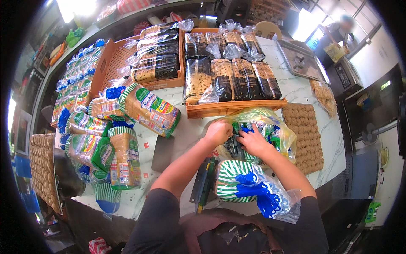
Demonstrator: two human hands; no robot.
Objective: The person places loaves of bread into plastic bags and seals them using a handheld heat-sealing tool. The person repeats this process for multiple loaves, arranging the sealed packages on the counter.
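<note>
A thin yellow plastic bag (288, 137) lies open in front of me, with crumpled green, white and blue bread wrappers (277, 136) inside. My left hand (218, 132) is closed in a fist at the bag's left rim and appears to grip its edge. My right hand (254, 142) reaches over the wrappers, thumb and fingers apart, touching them. Part of its fingertips is hidden among the plastic. Close to my body lies a bread loaf in a green-striped wrapper (237, 181), its blue end gathered toward my right forearm.
Packed loaves (152, 111) are piled at the left. Beyond the bag stand an orange crate (237, 108) of dark-wrapped loaves and a brown crate (163, 82). An egg tray (302, 137) lies right; a metal tray (302, 63) sits far right. Another person (336, 40) stands beyond.
</note>
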